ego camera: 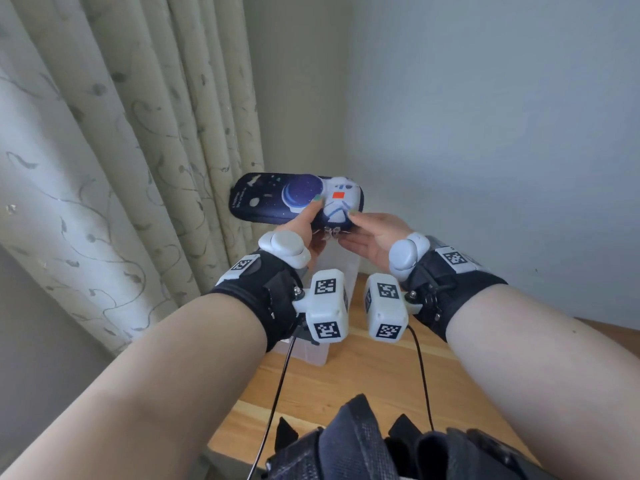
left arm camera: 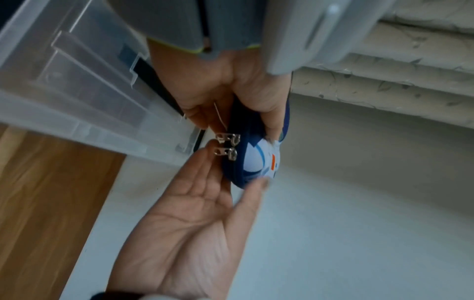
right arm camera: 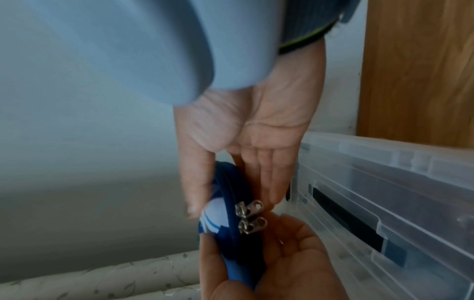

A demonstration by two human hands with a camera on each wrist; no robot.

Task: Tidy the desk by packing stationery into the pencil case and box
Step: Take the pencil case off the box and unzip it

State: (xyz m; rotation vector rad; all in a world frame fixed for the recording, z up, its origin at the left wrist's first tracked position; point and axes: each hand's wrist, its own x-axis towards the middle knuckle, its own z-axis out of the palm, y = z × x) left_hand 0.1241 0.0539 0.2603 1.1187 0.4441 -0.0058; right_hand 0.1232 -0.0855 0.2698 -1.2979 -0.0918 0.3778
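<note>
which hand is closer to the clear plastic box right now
Left. The left hand holds the pencil case above the box; the right hand holds the case's end, off toward the wall.

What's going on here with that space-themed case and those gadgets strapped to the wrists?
A person is holding a dark blue pencil case with an astronaut print up in the air with both hands. The left hand grips it with the thumb on top; the right hand holds the near end by the two metal zipper pulls, which sit side by side, so the case looks zipped shut. A clear plastic box stands just below on the wooden desk. The wrist gadgets are cameras.
</note>
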